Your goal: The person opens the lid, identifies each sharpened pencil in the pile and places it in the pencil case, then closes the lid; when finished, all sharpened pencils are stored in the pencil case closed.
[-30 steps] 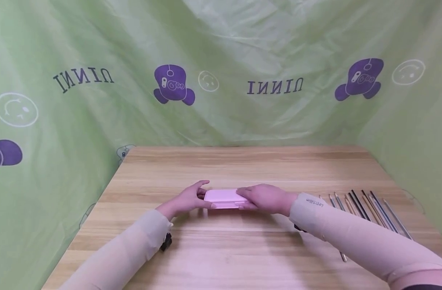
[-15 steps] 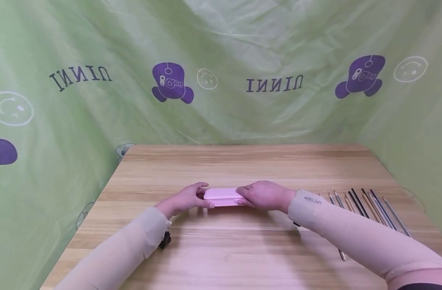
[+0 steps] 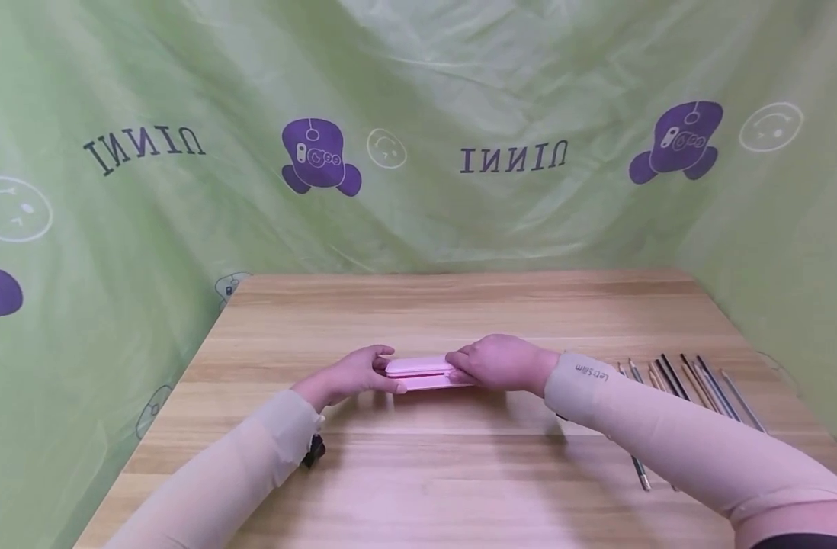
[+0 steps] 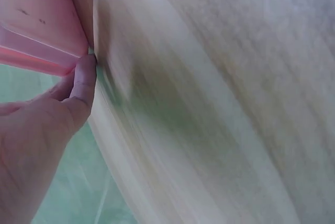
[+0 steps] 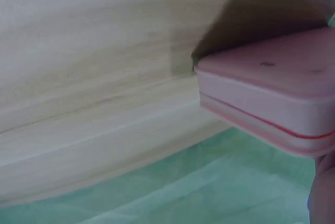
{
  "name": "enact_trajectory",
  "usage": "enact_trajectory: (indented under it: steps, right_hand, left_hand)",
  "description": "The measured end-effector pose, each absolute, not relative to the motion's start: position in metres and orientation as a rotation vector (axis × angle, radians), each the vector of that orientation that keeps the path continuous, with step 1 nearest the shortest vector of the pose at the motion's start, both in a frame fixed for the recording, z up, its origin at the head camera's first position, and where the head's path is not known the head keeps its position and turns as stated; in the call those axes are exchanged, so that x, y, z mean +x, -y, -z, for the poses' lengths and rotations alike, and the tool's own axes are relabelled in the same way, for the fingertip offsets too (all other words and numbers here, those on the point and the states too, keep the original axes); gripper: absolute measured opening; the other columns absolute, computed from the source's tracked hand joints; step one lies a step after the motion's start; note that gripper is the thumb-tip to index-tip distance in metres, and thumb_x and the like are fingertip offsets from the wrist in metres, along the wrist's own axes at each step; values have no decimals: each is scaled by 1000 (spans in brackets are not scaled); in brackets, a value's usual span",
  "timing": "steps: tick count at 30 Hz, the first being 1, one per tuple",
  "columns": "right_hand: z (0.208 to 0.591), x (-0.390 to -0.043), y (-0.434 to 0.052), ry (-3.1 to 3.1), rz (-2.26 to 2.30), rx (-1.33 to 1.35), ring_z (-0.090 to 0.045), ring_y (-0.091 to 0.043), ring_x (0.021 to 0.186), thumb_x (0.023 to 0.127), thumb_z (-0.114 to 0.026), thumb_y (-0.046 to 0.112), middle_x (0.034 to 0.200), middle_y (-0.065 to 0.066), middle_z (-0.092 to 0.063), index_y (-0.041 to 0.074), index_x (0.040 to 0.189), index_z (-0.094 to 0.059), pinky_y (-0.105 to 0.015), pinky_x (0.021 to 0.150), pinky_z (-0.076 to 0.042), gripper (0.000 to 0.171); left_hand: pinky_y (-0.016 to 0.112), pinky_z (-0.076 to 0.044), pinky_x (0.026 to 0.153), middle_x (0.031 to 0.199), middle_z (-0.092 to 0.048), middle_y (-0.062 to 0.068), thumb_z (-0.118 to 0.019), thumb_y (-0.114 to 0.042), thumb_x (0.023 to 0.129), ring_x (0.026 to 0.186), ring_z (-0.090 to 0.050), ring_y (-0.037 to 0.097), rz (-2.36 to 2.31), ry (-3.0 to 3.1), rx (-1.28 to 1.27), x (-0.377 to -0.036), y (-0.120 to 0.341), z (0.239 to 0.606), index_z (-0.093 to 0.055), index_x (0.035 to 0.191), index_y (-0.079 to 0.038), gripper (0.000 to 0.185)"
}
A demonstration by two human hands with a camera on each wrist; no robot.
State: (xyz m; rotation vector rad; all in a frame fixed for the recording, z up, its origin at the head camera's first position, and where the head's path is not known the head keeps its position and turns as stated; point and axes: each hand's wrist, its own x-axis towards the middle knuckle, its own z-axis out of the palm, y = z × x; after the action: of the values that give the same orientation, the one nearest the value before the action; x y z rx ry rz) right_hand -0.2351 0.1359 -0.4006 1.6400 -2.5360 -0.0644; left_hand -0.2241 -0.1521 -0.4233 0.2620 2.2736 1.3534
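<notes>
Both hands are on a pink pencil case [image 3: 415, 366] at the middle of the table. My left hand [image 3: 353, 372] holds its left end, thumb at the front corner and fingers behind. At the right end, my right hand [image 3: 504, 362] grips the lid and front edge. A red line shows in a thin gap along the front, between lid and base. The right wrist view shows the red seam [image 5: 301, 133] too, with the case [image 5: 261, 72] close over the table and its shadow beside it. One left fingertip [image 4: 85, 72] touches the lower corner in the left wrist view.
Several pencils [image 3: 693, 381] lie side by side on the right of the wooden table [image 3: 460, 305], partly hidden by the right sleeve. One pencil end [image 3: 641, 474] sticks out in front of that forearm. A green printed curtain [image 3: 418, 213] surrounds the table's far and side edges.
The seam along the pencil case's front has parted slightly, showing a red line. My right hand has risen a little at the lid; the left keeps its hold.
</notes>
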Motion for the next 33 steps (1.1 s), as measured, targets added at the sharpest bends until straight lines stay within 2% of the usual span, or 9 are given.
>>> enact_trajectory:
  steps: [5,8,12,15,20,26,33]
  right_hand:
    - [393,-239,-138,2584,12,1582,-74,-23,83,105,-61,15,98,-8,-75,1,122,-65,-38,76,-60,22]
    - [388,-244,-138,2620,-77,1466,-73,-23,80,105,-60,15,91,-7,-73,2,118,-66,-39,75,-61,19]
    - [386,-253,-139,2652,-191,1392,-72,-21,79,108,-56,20,85,-2,-70,5,112,-66,-39,75,-60,19]
    - [386,-259,-140,2678,-243,1399,-71,-21,82,109,-54,21,87,-1,-70,5,114,-67,-40,79,-59,22]
    - [386,-270,-139,2698,-274,1422,-70,-20,81,110,-50,23,82,3,-65,8,110,-66,-42,82,-58,22]
    - [385,-274,-138,2741,-282,1417,-72,-23,88,111,-48,25,88,0,-70,7,113,-67,-44,85,-58,26]
    - [380,-287,-135,2873,-293,1240,-71,-32,103,112,-44,27,107,-12,-74,3,125,-68,-50,96,-54,36]
  left_hand:
    - [52,-36,115,141,-58,23,-92,-13,75,126,-57,36,-1225,-2404,351,-215,149,425,-34,155,6,101]
    - [52,-38,114,139,-60,21,-95,-16,71,119,-61,35,-1128,-2501,436,-211,145,427,-31,158,4,110]
    - [56,-32,117,146,-54,25,-95,-33,73,132,-52,44,-936,-2664,516,-208,138,433,-26,160,6,117]
    - [63,-25,118,155,-41,30,-88,-49,78,145,-33,49,-748,-2774,525,-208,134,437,-28,158,8,116]
    - [66,-13,120,166,-15,30,-73,-67,85,154,-11,45,-545,-2779,459,-205,131,442,-21,160,8,119]
    - [64,-6,121,168,-11,26,-55,-75,92,156,-4,41,-485,-2764,414,-201,125,443,-17,161,7,114]
    - [64,-4,121,168,-8,28,-53,-80,89,156,-5,42,-327,-2804,419,-195,118,446,-10,162,7,122]
